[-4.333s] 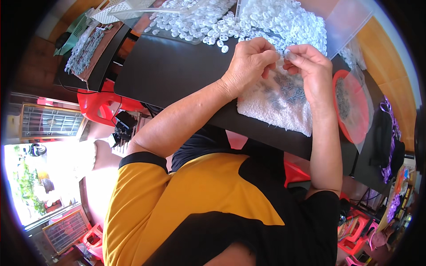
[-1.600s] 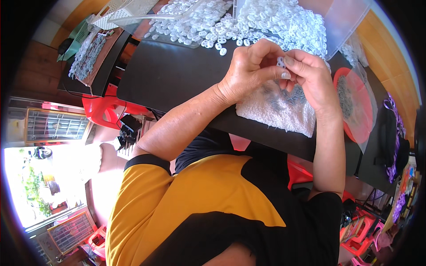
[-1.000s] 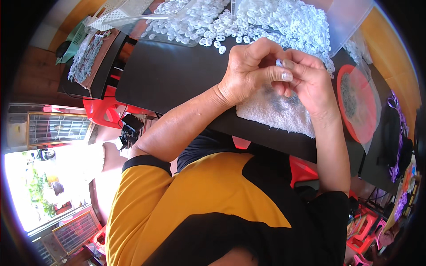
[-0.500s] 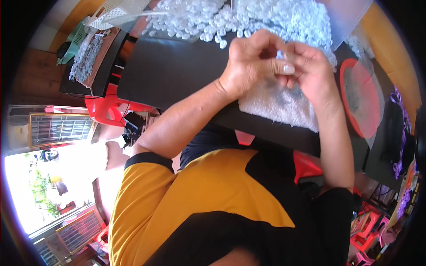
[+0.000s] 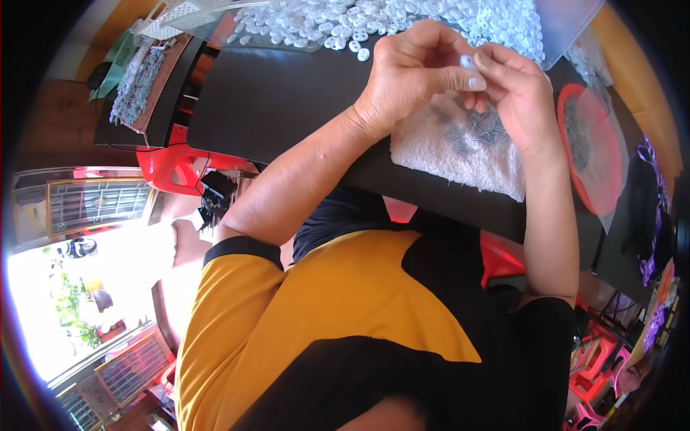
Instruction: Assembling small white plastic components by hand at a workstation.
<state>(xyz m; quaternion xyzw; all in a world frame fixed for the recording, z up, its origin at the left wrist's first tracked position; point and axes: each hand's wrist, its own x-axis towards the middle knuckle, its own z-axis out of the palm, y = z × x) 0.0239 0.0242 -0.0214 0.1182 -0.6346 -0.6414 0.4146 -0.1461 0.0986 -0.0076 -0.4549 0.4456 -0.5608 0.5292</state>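
Note:
My left hand (image 5: 413, 75) and my right hand (image 5: 521, 93) meet fingertip to fingertip above the table. Pinched between them is a small pale-blue oval piece (image 5: 467, 62), partly covered by my fingers. Below my hands lies a white towel (image 5: 453, 161) with several thin, dark, wire-like bits (image 5: 489, 135) on it. Just beyond my hands spreads a large heap of small pale oval pieces (image 5: 402, 16), some showing two holes. One loose oval piece (image 5: 363, 54) sits at the near edge of the heap.
To the right stands a red round basin (image 5: 568, 136) under clear plastic, with small grey bits inside. The dark table (image 5: 280, 100) extends left. Farther left, bundles of pale-blue strung pieces (image 5: 136, 90) lie on a board beside a green basket (image 5: 118, 61). A red stool (image 5: 169, 169) stands below.
Both hands have moved slightly away from me, still together. The small piece now shows more clearly between the fingertips, and more of the towel is visible.

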